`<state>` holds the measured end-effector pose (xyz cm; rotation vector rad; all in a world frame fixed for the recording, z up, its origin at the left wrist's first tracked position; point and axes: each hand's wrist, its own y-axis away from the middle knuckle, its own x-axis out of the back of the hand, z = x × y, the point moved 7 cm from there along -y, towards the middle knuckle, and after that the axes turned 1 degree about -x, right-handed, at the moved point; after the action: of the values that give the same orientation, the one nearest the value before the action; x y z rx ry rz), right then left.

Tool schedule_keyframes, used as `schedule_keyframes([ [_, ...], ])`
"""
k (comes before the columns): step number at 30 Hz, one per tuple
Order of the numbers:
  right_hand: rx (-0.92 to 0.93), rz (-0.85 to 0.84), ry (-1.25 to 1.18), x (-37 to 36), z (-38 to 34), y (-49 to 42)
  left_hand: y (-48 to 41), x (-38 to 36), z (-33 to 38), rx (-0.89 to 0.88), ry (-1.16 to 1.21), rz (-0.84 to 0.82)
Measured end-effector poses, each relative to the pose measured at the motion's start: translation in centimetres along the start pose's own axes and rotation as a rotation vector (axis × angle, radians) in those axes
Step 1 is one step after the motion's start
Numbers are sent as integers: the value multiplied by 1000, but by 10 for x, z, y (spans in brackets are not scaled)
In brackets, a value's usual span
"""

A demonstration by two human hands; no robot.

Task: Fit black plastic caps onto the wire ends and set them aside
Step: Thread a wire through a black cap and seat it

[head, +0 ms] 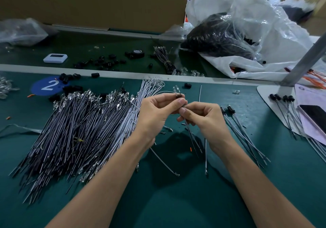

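My left hand [159, 112] pinches a small black plastic cap [179, 96] between thumb and fingers, with a clear LED tip [176, 89] poking out above it. My right hand [202, 117] grips the grey wire [192, 137] just below the cap; the wire hangs down toward the green mat. A big heap of uncapped wires [79, 127] lies to the left of my left hand. Capped wires [247, 132] lie in a loose fan to the right of my right hand.
Loose black caps [70, 81] lie near a blue "2" sticker [48, 85] and on the belt [105, 62] behind. A phone [315, 113] on pink paper sits far right by a metal post [307, 58]. Plastic bags [238, 33] and a tied wire bundle [163, 58] stand behind.
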<state>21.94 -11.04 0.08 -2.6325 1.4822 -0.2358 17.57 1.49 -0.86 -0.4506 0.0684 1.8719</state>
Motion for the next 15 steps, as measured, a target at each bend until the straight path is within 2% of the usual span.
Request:
schedule_keyframes([
  [9, 4, 2, 15, -2, 1, -1, 0, 8, 7, -39, 71, 101],
  [15, 4, -4, 11, -2, 1, -1, 0, 11, 8, -30, 105, 98],
])
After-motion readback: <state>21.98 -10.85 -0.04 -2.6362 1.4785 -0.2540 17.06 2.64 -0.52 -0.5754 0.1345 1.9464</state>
